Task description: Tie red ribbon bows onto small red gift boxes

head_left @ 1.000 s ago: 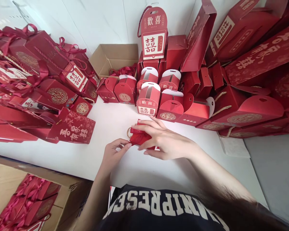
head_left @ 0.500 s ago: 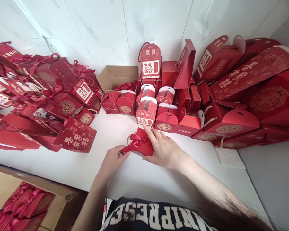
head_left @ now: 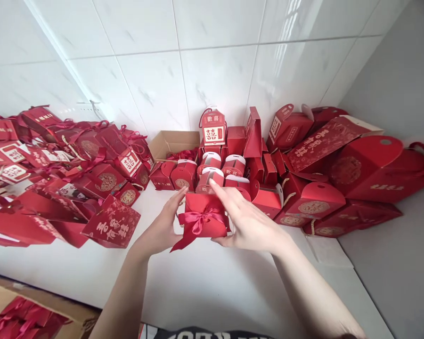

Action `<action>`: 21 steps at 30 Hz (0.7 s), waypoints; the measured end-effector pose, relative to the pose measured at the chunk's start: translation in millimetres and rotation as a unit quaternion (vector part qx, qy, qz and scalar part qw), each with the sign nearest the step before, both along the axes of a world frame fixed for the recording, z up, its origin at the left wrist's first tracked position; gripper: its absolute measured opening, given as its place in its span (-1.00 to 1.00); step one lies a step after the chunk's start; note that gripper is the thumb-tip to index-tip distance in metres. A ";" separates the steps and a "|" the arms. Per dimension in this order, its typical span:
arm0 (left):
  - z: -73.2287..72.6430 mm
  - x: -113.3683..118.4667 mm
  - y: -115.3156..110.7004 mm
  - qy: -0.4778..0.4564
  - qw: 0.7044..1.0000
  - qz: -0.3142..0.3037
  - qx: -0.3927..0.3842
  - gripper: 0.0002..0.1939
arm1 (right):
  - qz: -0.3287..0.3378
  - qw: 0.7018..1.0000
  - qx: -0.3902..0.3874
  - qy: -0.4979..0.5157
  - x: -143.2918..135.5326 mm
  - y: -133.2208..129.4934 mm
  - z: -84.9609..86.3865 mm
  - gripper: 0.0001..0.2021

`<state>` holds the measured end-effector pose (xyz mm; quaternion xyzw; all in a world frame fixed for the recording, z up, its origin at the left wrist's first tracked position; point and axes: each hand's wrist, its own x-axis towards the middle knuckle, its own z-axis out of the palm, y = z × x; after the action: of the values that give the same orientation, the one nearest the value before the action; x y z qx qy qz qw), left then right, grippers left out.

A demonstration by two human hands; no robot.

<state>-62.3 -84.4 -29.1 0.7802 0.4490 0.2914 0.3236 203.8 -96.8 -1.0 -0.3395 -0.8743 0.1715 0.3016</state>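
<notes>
Handwork over white desk [head_left: 198, 282]: holding a small red box [head_left: 212, 202] with the left hand [head_left: 160, 226] on its left side and the right hand [head_left: 252, 216] on its right side. Clasping with the hands apart from each other, only the box in the space between. Seeing this box over the middle of the desk, well apart from the left and right edges, just before some arch-topped boxes [head_left: 212, 176]. Not being able to tell about contact of its underside with the desk. Showing upward a ribbon bow [head_left: 199, 221], with one tail hanging toward the front edge.

Reading, near the back edge, a large 囍 on the pale label [head_left: 214, 134] of an upright box [head_left: 219, 115]; seeing above this also smaller characters, not surely readable. Reading 吾家有囍 in pale brush strokes on a tilted box [head_left: 111, 225], on the left part of the desk, beside a crowded pile of red boxes [head_left: 92, 136]. Finding in this pile another 囍 on a square label [head_left: 129, 162]. Toward the right edge, seeing similar brush writing on a long box [head_left: 330, 141], resting slantwise over others. Seeing also an open cardboard box [head_left: 159, 143] at the back edge, and a carton [head_left: 74, 310] below the front edge, toward the left corner, containing ribboned boxes [head_left: 24, 318].
</notes>
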 end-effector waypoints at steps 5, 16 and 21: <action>31.7 26.6 40.6 -0.084 0.993 -0.073 0.037 0.07 | -0.006 0.998 0.031 0.063 10.6 3.1 21.9 0.15; 43.5 53.8 97.8 -0.081 0.990 -0.078 0.083 -0.03 | -0.096 0.918 -0.113 0.368 25.1 43.5 2.4 -0.48; 42.3 58.2 102.5 -0.006 0.992 -0.057 0.110 -0.03 | -0.183 0.904 -0.103 0.372 4.6 52.4 -5.7 -0.33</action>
<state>-4.1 18.1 13.2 0.8335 0.3671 0.3252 0.2543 208.4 -44.4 -6.8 -0.4338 -0.5990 0.3160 0.5943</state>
